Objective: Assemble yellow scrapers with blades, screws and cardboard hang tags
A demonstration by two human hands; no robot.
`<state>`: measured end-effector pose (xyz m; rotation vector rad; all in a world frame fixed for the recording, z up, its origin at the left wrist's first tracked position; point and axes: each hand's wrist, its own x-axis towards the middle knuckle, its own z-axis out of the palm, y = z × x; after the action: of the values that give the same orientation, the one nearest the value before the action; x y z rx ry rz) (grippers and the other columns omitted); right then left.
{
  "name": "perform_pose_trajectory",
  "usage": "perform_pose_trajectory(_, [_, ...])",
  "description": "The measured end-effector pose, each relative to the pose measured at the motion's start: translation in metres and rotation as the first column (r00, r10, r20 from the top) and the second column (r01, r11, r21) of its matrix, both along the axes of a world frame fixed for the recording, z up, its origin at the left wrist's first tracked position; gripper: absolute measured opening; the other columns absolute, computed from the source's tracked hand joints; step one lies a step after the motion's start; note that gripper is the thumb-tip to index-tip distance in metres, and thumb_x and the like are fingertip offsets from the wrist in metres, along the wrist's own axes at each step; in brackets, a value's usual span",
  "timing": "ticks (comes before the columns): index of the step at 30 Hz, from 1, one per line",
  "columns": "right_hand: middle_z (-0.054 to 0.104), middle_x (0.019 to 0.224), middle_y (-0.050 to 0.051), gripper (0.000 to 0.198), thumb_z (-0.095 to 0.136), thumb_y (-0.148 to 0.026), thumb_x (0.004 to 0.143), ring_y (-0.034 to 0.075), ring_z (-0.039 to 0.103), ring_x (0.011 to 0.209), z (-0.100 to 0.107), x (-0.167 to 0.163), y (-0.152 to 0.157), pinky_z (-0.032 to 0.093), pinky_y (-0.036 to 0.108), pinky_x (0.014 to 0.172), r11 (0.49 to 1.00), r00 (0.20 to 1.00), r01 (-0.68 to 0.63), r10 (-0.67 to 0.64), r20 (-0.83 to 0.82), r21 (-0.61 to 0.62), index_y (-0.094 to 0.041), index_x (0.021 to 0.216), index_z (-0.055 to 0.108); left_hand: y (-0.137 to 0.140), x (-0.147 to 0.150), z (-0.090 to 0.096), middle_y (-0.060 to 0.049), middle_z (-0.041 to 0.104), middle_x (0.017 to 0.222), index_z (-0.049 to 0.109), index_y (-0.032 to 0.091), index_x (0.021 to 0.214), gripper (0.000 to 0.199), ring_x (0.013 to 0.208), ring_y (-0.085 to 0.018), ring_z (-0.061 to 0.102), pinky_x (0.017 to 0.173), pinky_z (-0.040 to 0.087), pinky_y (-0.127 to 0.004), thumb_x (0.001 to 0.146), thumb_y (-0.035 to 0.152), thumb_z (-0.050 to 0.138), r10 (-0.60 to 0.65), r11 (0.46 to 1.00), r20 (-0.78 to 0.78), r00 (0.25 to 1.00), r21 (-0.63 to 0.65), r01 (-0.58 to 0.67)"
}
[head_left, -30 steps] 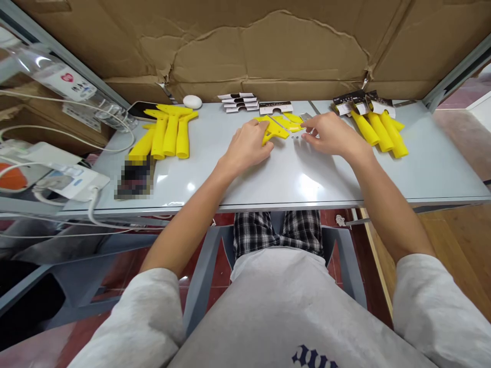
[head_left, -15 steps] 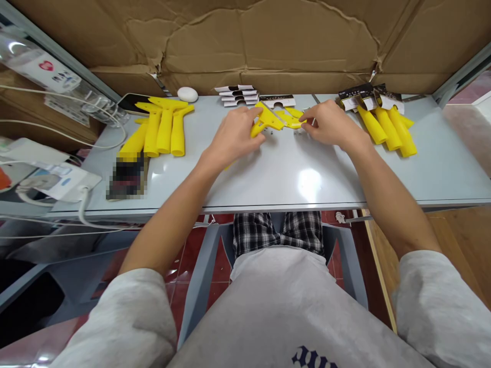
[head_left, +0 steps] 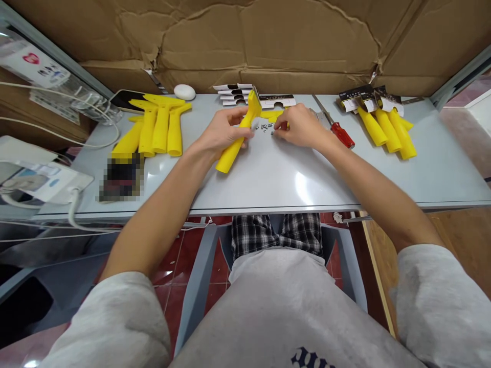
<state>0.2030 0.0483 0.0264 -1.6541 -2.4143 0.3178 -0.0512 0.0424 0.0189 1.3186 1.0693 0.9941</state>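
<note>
My left hand (head_left: 230, 132) is wrapped round a yellow plastic scraper (head_left: 229, 157), its hollow handle end tilted down toward me and its head raised. Close by on the table lie several small screws (head_left: 264, 127). At their right edge is my right hand (head_left: 301, 125), thumb and fingertips pinched together; whatever they hold is too small to make out. Another yellow part (head_left: 270, 115) sits flat behind the screws, partly covered by my right hand. A red-handled screwdriver (head_left: 341, 135) rests to the right of that hand.
Several yellow scrapers (head_left: 159, 128) lie at the left, beside a phone and a white oval object (head_left: 184, 92). Folded cards (head_left: 236, 94) are stacked at the back. More yellow handles with black cards (head_left: 378, 125) lie right. A bottle (head_left: 57, 76) and cables occupy the left edge.
My left hand has turned the scraper upright and drawn it away from the other yellow part. My right hand has let go of that part and moved left to the screws, uncovering the screwdriver.
</note>
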Motion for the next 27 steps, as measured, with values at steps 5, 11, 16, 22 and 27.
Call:
perform_pose_trajectory(5, [0.082, 0.132, 0.016, 0.040, 0.067, -0.033, 0.110, 0.025, 0.073, 0.126, -0.003, -0.013, 0.002, 0.059, 0.039, 0.124, 1.000, 1.000, -0.016, 0.016, -0.026, -0.013, -0.016, 0.134, 0.093, -0.004, 0.004, 0.004, 0.003, 0.064, 0.087, 0.071, 0.021, 0.096, 0.044, 0.060, -0.008, 0.053, 0.051, 0.037, -0.023, 0.057, 0.002, 0.081, -0.026, 0.991, 0.165, 0.986, -0.124, 0.047])
perform_pose_trajectory(11, [0.081, 0.130, 0.015, 0.041, 0.062, -0.029, 0.108, 0.026, 0.070, 0.123, -0.005, -0.009, -0.001, 0.056, 0.043, 0.124, 0.999, 1.000, -0.004, 0.003, -0.028, -0.032, -0.016, 0.130, 0.094, -0.012, 0.006, 0.003, 0.005, 0.066, 0.094, 0.061, 0.023, 0.096, 0.046, 0.059, -0.003, 0.051, 0.049, 0.036, -0.016, 0.059, 0.003, 0.078, -0.078, 0.960, 0.355, 0.932, -0.226, 0.167])
perform_pose_trajectory(16, [0.081, 0.119, 0.012, 0.032, 0.066, -0.027, 0.104, 0.022, 0.069, 0.110, -0.011, 0.021, -0.002, 0.056, 0.041, 0.117, 0.999, 0.996, -0.006, 0.010, -0.084, 0.053, -0.017, 0.118, 0.093, -0.019, 0.010, -0.001, 0.006, 0.065, 0.093, 0.061, 0.022, 0.095, 0.045, 0.058, -0.003, 0.052, 0.046, 0.035, -0.014, 0.059, 0.003, 0.080, -0.107, 0.945, 0.419, 0.901, -0.240, 0.224])
perform_pose_trajectory(22, [0.078, 0.115, 0.012, 0.049, 0.080, -0.063, 0.104, 0.013, 0.067, 0.101, -0.009, 0.060, -0.003, 0.056, 0.027, 0.089, 0.987, 0.828, -0.048, 0.124, -0.547, 0.152, -0.016, 0.113, 0.090, -0.030, 0.020, -0.004, 0.003, 0.066, 0.090, 0.069, 0.017, 0.088, 0.037, 0.056, -0.003, 0.046, 0.042, 0.039, -0.015, 0.059, 0.008, 0.088, -0.214, 0.914, 0.451, 0.866, -0.221, 0.340])
perform_pose_trajectory(27, [0.075, 0.132, 0.012, 0.077, 0.086, -0.095, 0.092, 0.015, 0.069, 0.121, -0.013, 0.053, -0.008, 0.059, 0.024, 0.087, 0.986, 0.693, -0.148, 0.158, -0.703, 0.075, -0.020, 0.113, 0.091, -0.036, 0.021, -0.004, 0.003, 0.064, 0.088, 0.070, 0.015, 0.088, 0.034, 0.057, -0.004, 0.046, 0.042, 0.039, -0.016, 0.063, 0.007, 0.092, -0.237, 0.879, 0.447, 0.862, -0.279, 0.386])
